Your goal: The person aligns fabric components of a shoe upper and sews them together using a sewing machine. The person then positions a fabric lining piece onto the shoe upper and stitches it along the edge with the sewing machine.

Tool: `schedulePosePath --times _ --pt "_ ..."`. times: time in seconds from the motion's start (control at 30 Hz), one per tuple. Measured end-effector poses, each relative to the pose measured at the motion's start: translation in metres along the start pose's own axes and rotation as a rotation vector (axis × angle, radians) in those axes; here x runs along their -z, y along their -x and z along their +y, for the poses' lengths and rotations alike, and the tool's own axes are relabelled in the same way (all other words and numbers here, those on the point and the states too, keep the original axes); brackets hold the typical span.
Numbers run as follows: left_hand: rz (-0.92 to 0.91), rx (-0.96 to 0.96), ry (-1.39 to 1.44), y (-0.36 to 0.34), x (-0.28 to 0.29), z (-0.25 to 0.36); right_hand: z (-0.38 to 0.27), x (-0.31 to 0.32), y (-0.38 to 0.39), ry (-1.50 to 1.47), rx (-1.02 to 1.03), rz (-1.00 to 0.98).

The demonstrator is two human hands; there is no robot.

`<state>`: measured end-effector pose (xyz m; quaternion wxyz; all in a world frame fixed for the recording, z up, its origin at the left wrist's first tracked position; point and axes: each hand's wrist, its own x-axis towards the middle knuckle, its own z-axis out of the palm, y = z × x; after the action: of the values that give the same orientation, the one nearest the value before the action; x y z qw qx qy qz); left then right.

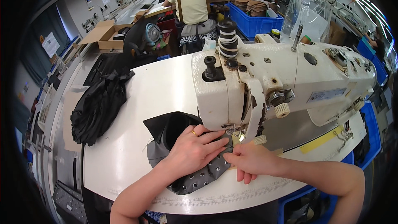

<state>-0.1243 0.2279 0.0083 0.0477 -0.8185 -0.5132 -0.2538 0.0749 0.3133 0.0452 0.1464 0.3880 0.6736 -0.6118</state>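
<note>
A white sewing machine (pixel 315 70) stands over the white table (pixel 112 166). Below its needle area lies a grey and black piece (pixel 195 182) studded with silver eyelets. My left hand (pixel 195 149) rests on this piece beside the presser foot (pixel 235 132), fingers stretched over it and a ring on one finger; part of the piece is hidden beneath it. My right hand (pixel 251 161) is closed at the piece's right edge, its thumb and forefinger pinching there and the other fingers curled below.
Black fabric (pixel 97 112) lies bunched at the table's left. Behind are a cardboard box (pixel 105 41), a blue crate (pixel 257 27) of brown pieces and a seated co-worker (pixel 191 2). Blue bins (pixel 373 132) sit at the right. A second person (pixel 376 41) appears far right.
</note>
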Motion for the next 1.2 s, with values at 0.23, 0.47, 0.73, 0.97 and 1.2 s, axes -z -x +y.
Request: schedulePosePath --times 0.23,0.47,0.73,0.97,1.2 --pt "-0.014 0.006 -0.016 -0.002 -0.001 0.000 -0.003 0.003 0.003 -0.021 0.044 0.002" --pt "0.017 0.008 -0.007 -0.003 -0.004 0.003 0.002 0.005 0.003 -0.010 0.044 -0.003" --pt "0.031 -0.020 0.082 0.002 0.002 -0.004 0.000 0.002 0.002 -0.002 0.050 0.007" --pt "0.001 -0.013 0.085 0.000 0.001 -0.011 -0.006 0.005 0.002 0.054 0.025 0.018" --pt "-0.003 0.027 0.158 -0.001 -0.004 -0.017 0.058 0.009 -0.023 0.874 0.810 0.877"
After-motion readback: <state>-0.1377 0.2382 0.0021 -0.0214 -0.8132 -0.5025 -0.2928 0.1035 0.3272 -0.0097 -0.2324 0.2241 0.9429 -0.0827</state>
